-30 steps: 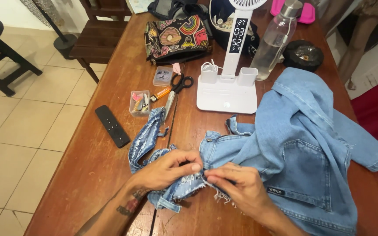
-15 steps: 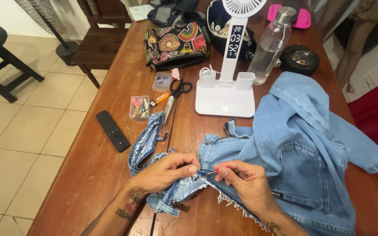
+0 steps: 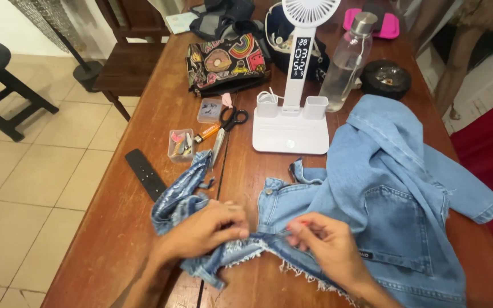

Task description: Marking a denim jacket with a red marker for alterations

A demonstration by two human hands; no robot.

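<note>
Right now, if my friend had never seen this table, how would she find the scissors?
Start at the big white desk fan standing mid-table. Look just left of its base: the scissors lie flat there beside an orange lighter. Only they have two black loop handles and long silver blades.

Both hands sit close together, palms down: left hand [image 3: 203,232] and right hand [image 3: 320,245], fingertips pinched shut.

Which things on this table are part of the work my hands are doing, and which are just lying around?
In use:
left hand and right hand, pinching the frayed hem
denim jacket
loose denim strip

Lying about:
scissors
remote control
desk fan
water bottle
patterned pouch
two small clear boxes
</note>
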